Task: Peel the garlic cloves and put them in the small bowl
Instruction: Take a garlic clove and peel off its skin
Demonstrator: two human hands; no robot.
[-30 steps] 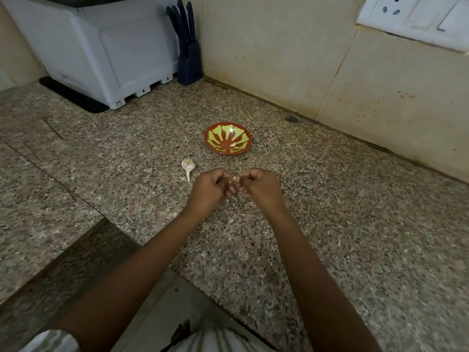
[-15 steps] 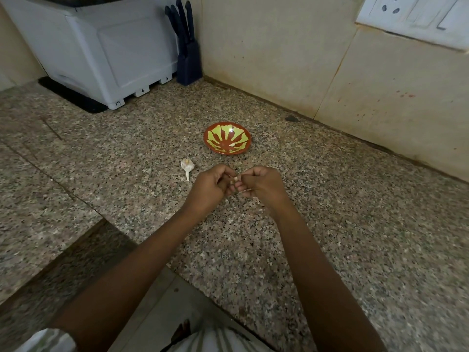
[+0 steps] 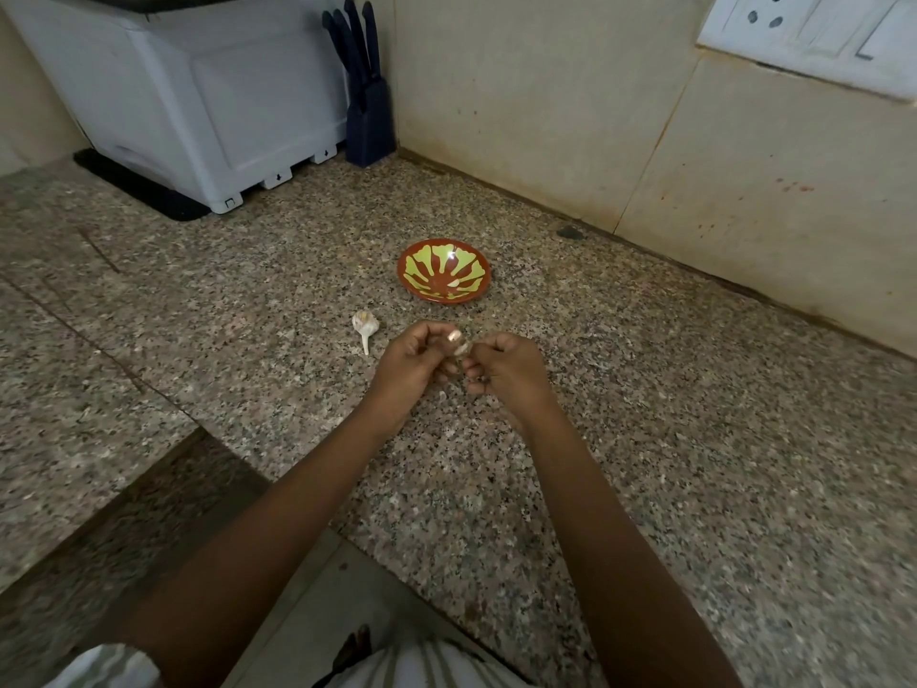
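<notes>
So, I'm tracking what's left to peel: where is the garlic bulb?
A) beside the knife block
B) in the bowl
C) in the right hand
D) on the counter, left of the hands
D: the bulb lies on the counter, just left of the left hand and apart from the bowl; that hand and the right hand pinch only a clove.
</notes>
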